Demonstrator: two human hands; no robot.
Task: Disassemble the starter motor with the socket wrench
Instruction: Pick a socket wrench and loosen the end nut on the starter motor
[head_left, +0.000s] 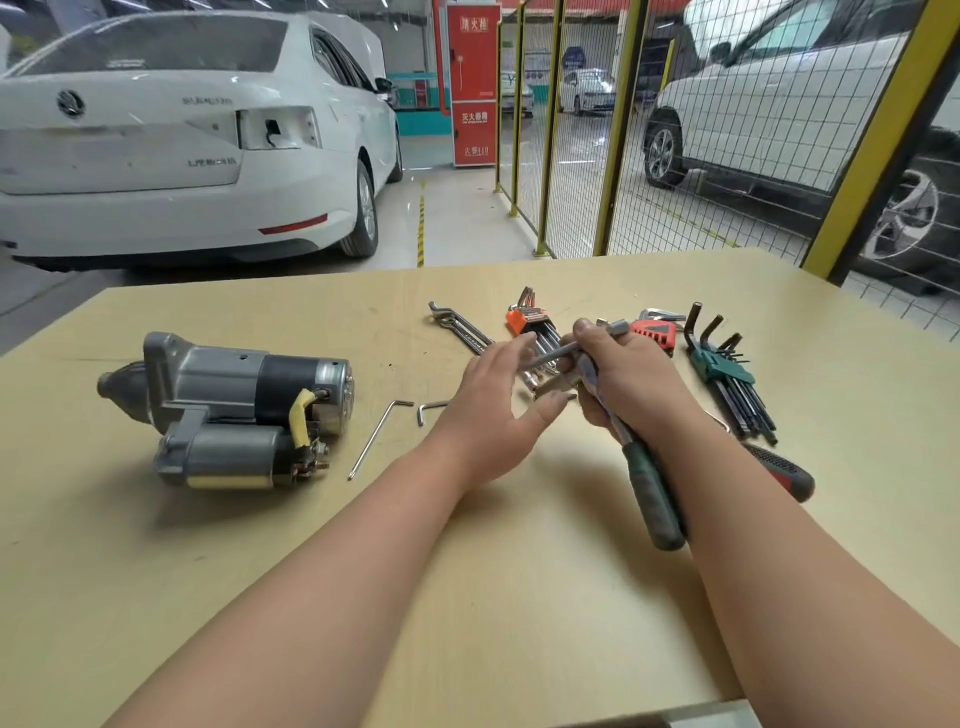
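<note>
Starter motor (228, 410) waits near the table's (519, 597) left edge; my right hand (628, 384) grips the socket wrench (652, 499), my left hand (493, 405), fingers open, steadies its bar (550, 356), which I should seat fully first.

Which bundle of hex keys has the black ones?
The green-holder set, farthest right; the orange-holder set and red-holder set hold shiny silver keys.

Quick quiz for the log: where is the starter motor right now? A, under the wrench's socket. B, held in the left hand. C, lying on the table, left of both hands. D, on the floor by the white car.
C: the starter motor lies on the table, apart from the left hand and from the right hand, which grips the wrench.
</note>
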